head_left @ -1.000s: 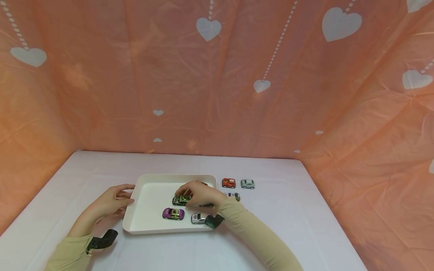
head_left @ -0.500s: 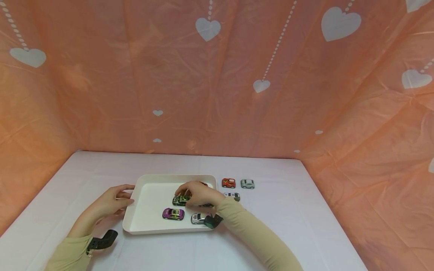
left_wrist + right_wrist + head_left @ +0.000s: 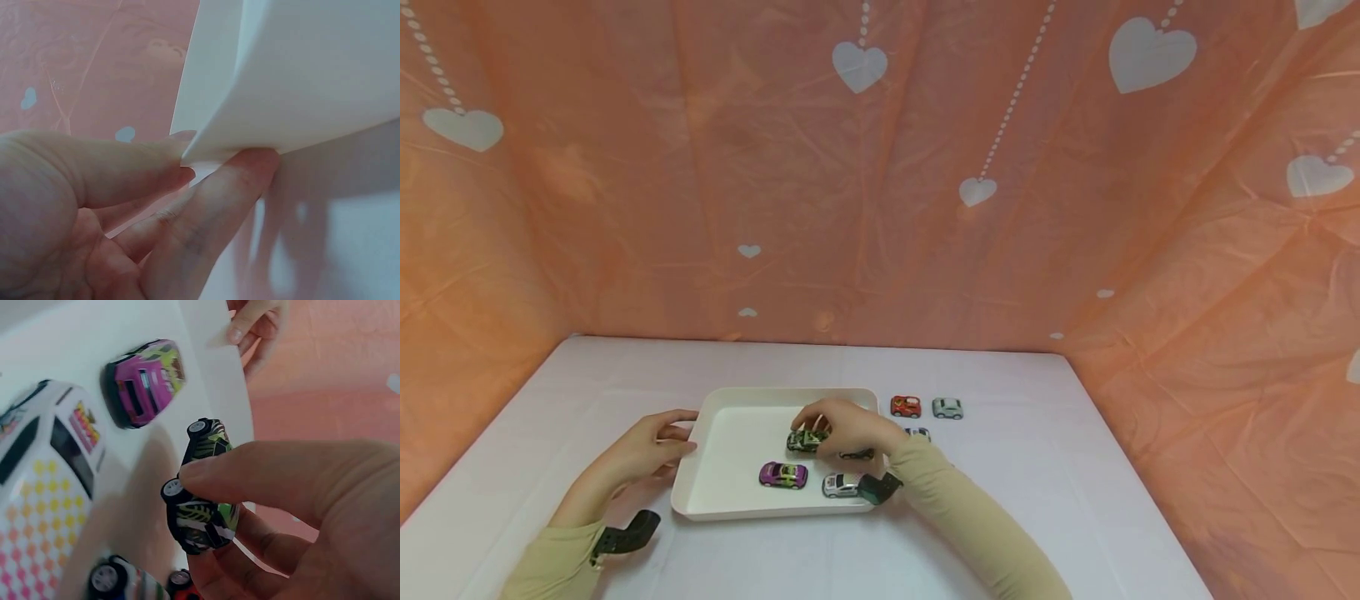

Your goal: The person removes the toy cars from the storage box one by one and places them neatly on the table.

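Observation:
Between thumb and fingers, my right hand (image 3: pixel 850 427) pinches a green-and-black patterned toy car (image 3: pixel 206 487), which appears tilted over the white tray (image 3: pixel 722 454). My left hand (image 3: pixel 643 450) grips the tray's left edge, thumb above and fingers beneath, as the left wrist view shows. Inside the tray sit a purple toy car (image 3: pixel 783 475) and a white toy car (image 3: pixel 840 485), the latter partly covered by the black wrist camera (image 3: pixel 880 488). Another dark toy car (image 3: pixel 857 454) shows under my right hand, mostly hidden.
Right of the tray, on the white table (image 3: pixel 1022 467), stand a red toy car (image 3: pixel 906 407) and a pale green toy car (image 3: pixel 947 407). A white-and-dark toy car (image 3: pixel 918 433) is partly behind my right sleeve. An orange curtain (image 3: pixel 820 208) with hearts encloses the table.
My right hand has shifted slightly right, and the green-and-black toy car has moved with it, a little up and right in the head view. My left hand stays on the tray edge.

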Tool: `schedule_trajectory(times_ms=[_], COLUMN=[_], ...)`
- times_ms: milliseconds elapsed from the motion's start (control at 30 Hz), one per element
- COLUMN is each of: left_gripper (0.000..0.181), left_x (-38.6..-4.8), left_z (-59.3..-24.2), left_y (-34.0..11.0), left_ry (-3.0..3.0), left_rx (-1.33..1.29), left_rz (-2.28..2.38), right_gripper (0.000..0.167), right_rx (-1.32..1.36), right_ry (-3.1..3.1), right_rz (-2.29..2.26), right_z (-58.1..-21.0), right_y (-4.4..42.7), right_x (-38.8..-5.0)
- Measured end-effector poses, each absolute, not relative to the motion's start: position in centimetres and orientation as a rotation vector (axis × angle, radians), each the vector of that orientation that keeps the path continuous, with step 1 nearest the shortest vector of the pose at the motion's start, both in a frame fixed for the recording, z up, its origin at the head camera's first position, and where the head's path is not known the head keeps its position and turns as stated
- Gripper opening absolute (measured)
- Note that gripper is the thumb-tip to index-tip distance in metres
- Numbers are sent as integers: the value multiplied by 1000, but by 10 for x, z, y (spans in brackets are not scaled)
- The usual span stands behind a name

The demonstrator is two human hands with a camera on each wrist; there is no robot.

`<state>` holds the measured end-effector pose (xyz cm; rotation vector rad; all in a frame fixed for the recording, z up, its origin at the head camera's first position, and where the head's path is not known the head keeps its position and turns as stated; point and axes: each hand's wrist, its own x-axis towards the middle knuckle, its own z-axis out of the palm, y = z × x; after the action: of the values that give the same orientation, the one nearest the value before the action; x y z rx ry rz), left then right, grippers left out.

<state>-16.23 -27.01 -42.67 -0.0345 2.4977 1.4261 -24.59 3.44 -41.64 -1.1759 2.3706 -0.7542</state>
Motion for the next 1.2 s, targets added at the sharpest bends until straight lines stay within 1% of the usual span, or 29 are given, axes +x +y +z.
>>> schedule_trajectory(times_ms=[200, 400, 667, 900, 1200], left_gripper=[56, 56, 56, 57, 57], left_x=[-163, -163, -162, -163, -162], left_z=[-427, -427, -426, -427, -427], left_y=[-271, -271, -271, -271, -271], left_ry=[2524, 2528, 2529, 2523, 2526], left_rx=[20, 27, 16, 0, 15], left_rz=[1415, 1409, 1400, 1408, 1414], right_gripper=[45, 47, 46, 49, 45], right_rx=[-1230, -1140, -1147, -1097, -1045], right_ry=[2383, 2334, 2360, 2397, 2447], right_rz=[-782, -901, -906, -953, -984], right_z=[-407, -397, -386, -386, -396], right_y=[46, 63, 91, 122, 162], right_x=[-248, -247, -244, -244, -243])
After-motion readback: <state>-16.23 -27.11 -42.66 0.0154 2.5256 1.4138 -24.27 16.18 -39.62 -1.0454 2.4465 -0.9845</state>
